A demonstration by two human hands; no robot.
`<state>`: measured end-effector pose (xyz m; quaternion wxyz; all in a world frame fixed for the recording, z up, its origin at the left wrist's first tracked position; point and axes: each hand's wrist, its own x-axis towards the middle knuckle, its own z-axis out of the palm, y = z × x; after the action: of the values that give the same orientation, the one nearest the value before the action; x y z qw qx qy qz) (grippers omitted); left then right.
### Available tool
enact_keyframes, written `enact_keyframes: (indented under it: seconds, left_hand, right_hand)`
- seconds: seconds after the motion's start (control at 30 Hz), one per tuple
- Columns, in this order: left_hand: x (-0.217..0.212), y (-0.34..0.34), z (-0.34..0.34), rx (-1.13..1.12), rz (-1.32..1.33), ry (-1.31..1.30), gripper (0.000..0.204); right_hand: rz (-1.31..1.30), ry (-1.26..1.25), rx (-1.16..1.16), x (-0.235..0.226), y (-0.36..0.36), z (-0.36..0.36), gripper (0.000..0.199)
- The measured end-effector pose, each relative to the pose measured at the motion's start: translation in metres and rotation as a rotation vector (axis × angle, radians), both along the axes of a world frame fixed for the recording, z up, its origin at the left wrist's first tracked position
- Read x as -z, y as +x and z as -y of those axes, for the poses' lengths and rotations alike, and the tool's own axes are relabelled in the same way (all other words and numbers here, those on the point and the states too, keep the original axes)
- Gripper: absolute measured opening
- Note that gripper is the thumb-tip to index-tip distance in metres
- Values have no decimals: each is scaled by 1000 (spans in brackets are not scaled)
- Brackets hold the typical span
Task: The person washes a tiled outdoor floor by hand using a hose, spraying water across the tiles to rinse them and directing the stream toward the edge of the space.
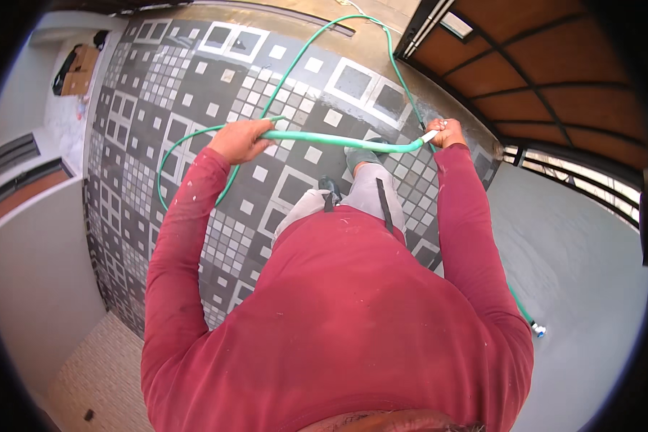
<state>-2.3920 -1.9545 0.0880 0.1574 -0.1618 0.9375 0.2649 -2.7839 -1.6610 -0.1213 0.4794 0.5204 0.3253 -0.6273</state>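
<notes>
A green garden hose (338,138) is stretched across in front of me, between my two hands. My left hand (241,141) is closed around it on the left side. At the other end, my right hand (448,134) grips the hose beside a short whitish piece (430,136), where the hose bends slightly. More of the hose (300,57) loops from the left hand's side out over the floor and comes back toward the right hand. Another loop (160,173) hangs to the left of my left hand. My fingers partly hide the hose.
Below me lies a floor of grey, black and white patterned tiles (194,129). A brown gate with a dark frame (533,72) stands at the far right. On the right wall (583,245) is a tap (538,330) with green hose. A cardboard box (79,70) sits at the far left.
</notes>
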Motion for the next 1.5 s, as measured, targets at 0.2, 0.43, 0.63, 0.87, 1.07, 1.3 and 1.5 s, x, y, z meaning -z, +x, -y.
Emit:
enact_keyframes:
  seconds: [0.2,0.43,0.63,0.87,1.07,1.3,1.5]
  left_hand:
    - [1,123,53,-249,-109,-285,19]
    - [-32,337,44,-645,110,-577,18]
    - [-134,443,-128,-913,285,-796,32]
    - [-240,420,-489,-1608,547,-734,29]
    - [-271,307,-750,-2477,539,-467,19]
    - [-220,212,-892,-2869,7,-770,15]
    - [-173,200,-930,-3069,-320,-1200,19]
  right_hand:
    - [-13,-47,-62,-16,32,88,26]
    - [32,-119,-310,-37,39,162,33]
    - [47,5,-732,21,85,210,42]
    - [229,74,-1397,18,341,249,41]
    - [203,-134,-2047,-33,569,188,20]
    - [86,-421,-2600,-131,779,77,24]
    - [-41,-596,-2969,-168,909,-27,30]
